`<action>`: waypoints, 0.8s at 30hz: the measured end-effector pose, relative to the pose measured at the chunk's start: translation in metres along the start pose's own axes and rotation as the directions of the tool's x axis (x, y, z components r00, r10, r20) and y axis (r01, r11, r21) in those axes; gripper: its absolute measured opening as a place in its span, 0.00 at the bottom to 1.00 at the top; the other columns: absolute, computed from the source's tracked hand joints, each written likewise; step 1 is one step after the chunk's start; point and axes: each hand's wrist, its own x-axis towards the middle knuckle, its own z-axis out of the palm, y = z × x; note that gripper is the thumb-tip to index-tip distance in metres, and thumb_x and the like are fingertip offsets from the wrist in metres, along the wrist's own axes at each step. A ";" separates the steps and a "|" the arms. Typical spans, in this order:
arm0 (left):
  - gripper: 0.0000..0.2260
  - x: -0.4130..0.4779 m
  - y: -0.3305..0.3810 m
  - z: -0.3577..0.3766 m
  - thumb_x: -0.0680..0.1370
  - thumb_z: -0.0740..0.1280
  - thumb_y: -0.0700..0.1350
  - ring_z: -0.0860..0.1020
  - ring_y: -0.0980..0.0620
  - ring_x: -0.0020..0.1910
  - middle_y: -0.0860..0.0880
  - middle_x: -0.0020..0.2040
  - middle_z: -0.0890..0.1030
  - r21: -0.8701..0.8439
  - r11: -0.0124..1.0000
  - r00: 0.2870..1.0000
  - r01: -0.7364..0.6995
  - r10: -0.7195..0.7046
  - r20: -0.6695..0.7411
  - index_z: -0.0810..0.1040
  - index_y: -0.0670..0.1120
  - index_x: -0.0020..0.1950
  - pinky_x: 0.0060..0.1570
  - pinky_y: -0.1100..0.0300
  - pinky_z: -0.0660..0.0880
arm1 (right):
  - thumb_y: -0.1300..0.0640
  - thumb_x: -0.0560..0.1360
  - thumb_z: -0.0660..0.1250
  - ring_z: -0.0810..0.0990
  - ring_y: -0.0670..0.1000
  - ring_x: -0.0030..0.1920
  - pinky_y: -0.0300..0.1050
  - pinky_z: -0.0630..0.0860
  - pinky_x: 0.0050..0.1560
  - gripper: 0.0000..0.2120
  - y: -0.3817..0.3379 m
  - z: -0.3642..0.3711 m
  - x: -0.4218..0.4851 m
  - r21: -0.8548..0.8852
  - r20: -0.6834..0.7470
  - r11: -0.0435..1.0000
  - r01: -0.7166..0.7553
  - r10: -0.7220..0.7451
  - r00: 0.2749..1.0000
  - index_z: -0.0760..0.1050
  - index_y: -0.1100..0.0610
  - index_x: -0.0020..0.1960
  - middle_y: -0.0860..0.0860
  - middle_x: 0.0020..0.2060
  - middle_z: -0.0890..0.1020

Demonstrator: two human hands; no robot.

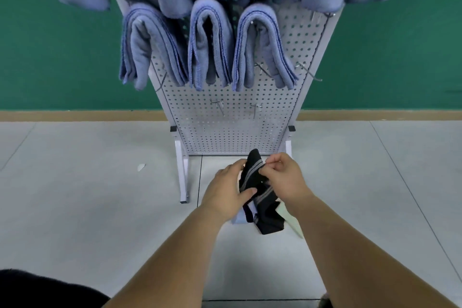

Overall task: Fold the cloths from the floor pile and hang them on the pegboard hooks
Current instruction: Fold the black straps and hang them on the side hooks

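**1. Position.** The black striped cloth (267,215) is held in the air between both hands. It sits low in front of the foot of the pegboard (225,132), above the floor (100,182). Its lower end hangs loose below the hands. I cannot tell whether that end touches the floor.

**2. Grip state.** The left hand (226,187) is clamped on the middle of the cloth, with the thumb across the front face and the fingers curled behind. The right hand (282,175) pinches the upper edge between thumb and fingertips. Neither grip is apart.

**3. Handling.** I judge the cloth light, thin and fully limp. It will sag wherever it is unsupported and will not keep a crease unaided. Slip risk looks low. Take hold at the corners or along an edge, not mid-panel. The grey stripes can serve as an alignment guide.

**4. Step in hand.** Folding appears under way but not finished, as the cloth is bunched and twisted.

**5. Destination.** The folded blue-grey cloths (210,42) are draped over the upper hooks. The free hooks (217,105) show in the lower rows. A pale item (240,219) lies on the floor beneath the cloth, mostly hidden, and I cannot identify it.
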 end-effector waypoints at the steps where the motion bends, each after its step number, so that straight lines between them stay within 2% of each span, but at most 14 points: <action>1: 0.35 -0.003 0.008 -0.008 0.76 0.76 0.54 0.71 0.56 0.67 0.59 0.68 0.76 -0.023 1.000 1.000 -0.006 0.006 -0.007 0.64 0.61 0.80 0.67 0.57 0.71 | 0.63 0.74 0.72 0.84 0.53 0.43 0.53 0.82 0.52 0.09 -0.012 -0.002 -0.005 0.036 0.028 0.999 -0.009 0.008 1.000 0.77 0.55 0.53 0.53 0.42 0.83; 4: 0.29 -0.010 0.033 -0.032 0.75 0.77 0.53 0.77 0.55 0.61 0.57 0.58 0.79 -0.096 0.995 1.000 0.006 -0.006 0.002 0.71 0.56 0.74 0.62 0.58 0.73 | 0.66 0.76 0.71 0.84 0.55 0.46 0.56 0.82 0.55 0.10 -0.050 -0.009 -0.025 0.091 0.071 0.996 -0.003 -0.004 0.997 0.77 0.57 0.55 0.56 0.44 0.82; 6: 0.20 -0.014 0.050 -0.049 0.76 0.77 0.51 0.79 0.54 0.59 0.55 0.57 0.79 -0.091 0.996 1.000 -0.014 0.014 -0.007 0.76 0.54 0.65 0.60 0.58 0.75 | 0.69 0.78 0.69 0.84 0.56 0.47 0.53 0.83 0.56 0.09 -0.074 -0.014 -0.042 0.117 0.121 0.993 0.019 -0.033 0.992 0.76 0.59 0.54 0.58 0.45 0.82; 8: 0.14 -0.019 0.067 -0.067 0.77 0.75 0.49 0.80 0.54 0.55 0.56 0.57 0.80 -0.090 0.995 0.999 -0.046 0.046 -0.011 0.75 0.56 0.59 0.59 0.55 0.77 | 0.69 0.80 0.69 0.85 0.55 0.46 0.49 0.84 0.53 0.08 -0.097 -0.020 -0.059 0.122 0.177 0.991 0.061 -0.082 0.981 0.75 0.60 0.56 0.59 0.46 0.82; 11: 0.07 -0.024 0.087 -0.089 0.80 0.72 0.48 0.83 0.50 0.47 0.55 0.54 0.83 -0.136 0.989 0.998 -0.060 0.062 0.013 0.76 0.56 0.55 0.54 0.47 0.81 | 0.63 0.81 0.71 0.87 0.55 0.47 0.48 0.84 0.52 0.09 -0.125 -0.029 -0.079 0.030 0.235 0.987 0.161 -0.163 0.958 0.75 0.62 0.60 0.62 0.49 0.85; 13: 0.04 -0.028 0.101 -0.103 0.80 0.71 0.48 0.84 0.46 0.48 0.51 0.52 0.84 -0.211 0.976 0.998 -0.056 0.060 0.015 0.78 0.55 0.53 0.52 0.43 0.83 | 0.59 0.80 0.74 0.86 0.53 0.47 0.48 0.80 0.52 0.12 -0.142 -0.036 -0.092 -0.110 0.279 0.956 0.273 -0.234 0.931 0.76 0.56 0.61 0.57 0.47 0.85; 16: 0.05 -0.035 0.124 -0.123 0.81 0.68 0.38 0.85 0.38 0.54 0.37 0.55 0.84 -0.405 0.914 0.996 -0.009 0.043 0.074 0.80 0.46 0.56 0.53 0.41 0.84 | 0.53 0.74 0.80 0.84 0.50 0.44 0.48 0.80 0.52 0.20 -0.159 -0.046 -0.103 -0.389 0.320 0.811 0.437 -0.326 0.889 0.74 0.48 0.60 0.49 0.51 0.83; 18: 0.06 -0.041 0.139 -0.135 0.81 0.66 0.33 0.86 0.39 0.52 0.33 0.57 0.84 -0.457 0.889 0.990 -0.011 0.075 0.122 0.79 0.42 0.54 0.54 0.44 0.85 | 0.46 0.70 0.81 0.82 0.49 0.48 0.49 0.80 0.55 0.26 -0.165 -0.051 -0.106 -0.599 0.288 0.631 0.492 -0.404 0.868 0.71 0.43 0.61 0.47 0.56 0.79; 19: 0.07 -0.044 0.145 -0.141 0.81 0.65 0.32 0.86 0.40 0.52 0.34 0.56 0.84 -0.462 0.887 0.986 -0.018 0.091 0.136 0.79 0.42 0.54 0.53 0.46 0.85 | 0.44 0.69 0.81 0.81 0.49 0.51 0.49 0.79 0.57 0.28 -0.168 -0.052 -0.107 -0.645 0.277 0.581 0.497 -0.428 0.860 0.70 0.41 0.63 0.46 0.58 0.77; 20: 0.09 -0.046 0.150 -0.147 0.81 0.65 0.32 0.86 0.40 0.52 0.36 0.56 0.85 -0.463 0.886 0.984 -0.024 0.103 0.146 0.80 0.43 0.55 0.53 0.47 0.85 | 0.42 0.69 0.81 0.80 0.49 0.54 0.49 0.79 0.59 0.31 -0.171 -0.054 -0.107 -0.653 0.271 0.577 0.490 -0.426 0.863 0.69 0.39 0.65 0.45 0.58 0.76; 22: 0.11 -0.046 0.154 -0.157 0.80 0.64 0.31 0.86 0.39 0.55 0.39 0.55 0.87 -0.442 0.896 0.983 -0.042 0.116 0.143 0.80 0.42 0.58 0.57 0.44 0.83 | 0.43 0.69 0.82 0.83 0.49 0.54 0.49 0.79 0.60 0.34 -0.174 -0.058 -0.109 -0.589 0.272 0.675 0.445 -0.353 0.895 0.68 0.40 0.69 0.43 0.55 0.79; 24: 0.12 -0.047 0.155 -0.165 0.80 0.66 0.31 0.86 0.40 0.55 0.42 0.54 0.87 -0.421 0.905 0.986 -0.060 0.120 0.117 0.79 0.42 0.60 0.59 0.45 0.83 | 0.47 0.70 0.83 0.86 0.49 0.50 0.51 0.81 0.59 0.30 -0.169 -0.062 -0.105 -0.532 0.267 0.748 0.397 -0.297 0.917 0.72 0.45 0.67 0.44 0.49 0.85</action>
